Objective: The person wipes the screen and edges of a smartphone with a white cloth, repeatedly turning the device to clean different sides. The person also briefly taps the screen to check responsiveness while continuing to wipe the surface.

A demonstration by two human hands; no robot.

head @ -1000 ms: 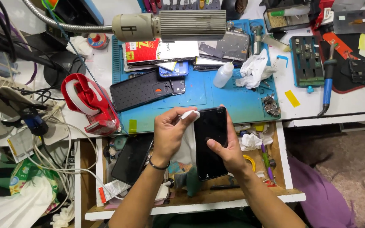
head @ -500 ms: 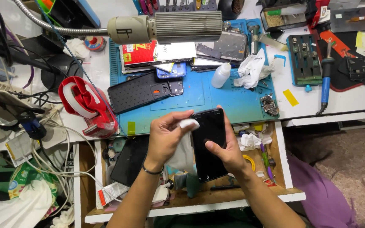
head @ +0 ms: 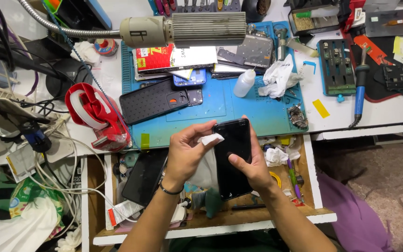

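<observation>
1. Both hands meet over an open drawer: the right hand (head: 250, 165) is wrapped around a black phone (head: 232, 156), thumb laid across its dark screen.
2. At that phone's upper left corner, the left hand (head: 185, 156) pinches a small white wipe (head: 211, 139) between its fingers, pressing it on the glass.
3. Under the hands, the wooden drawer (head: 220, 219) carries clutter; another dark phone (head: 144, 176) lies just left of the left wrist, and crumpled white tissue (head: 276, 156) sits just right of the right hand.
4. Beyond the fingertips, a blue work mat (head: 229, 107) covers the bench (head: 346, 114).
5. On the mat, up and left of the hands, lies a black textured phone case (head: 152, 100); straight ahead stands a small white squeeze bottle (head: 244, 84).
6. Left of the left hand, a red tape dispenser (head: 94, 114) sits at the mat's edge.
7. Farthest ahead, a ribbed lamp head (head: 197, 29) on a flexible neck hangs over what may be stacked phone boxes, partly hidden.
8. Far right, a blue-handled soldering iron (head: 360, 88) rests on the bench.
</observation>
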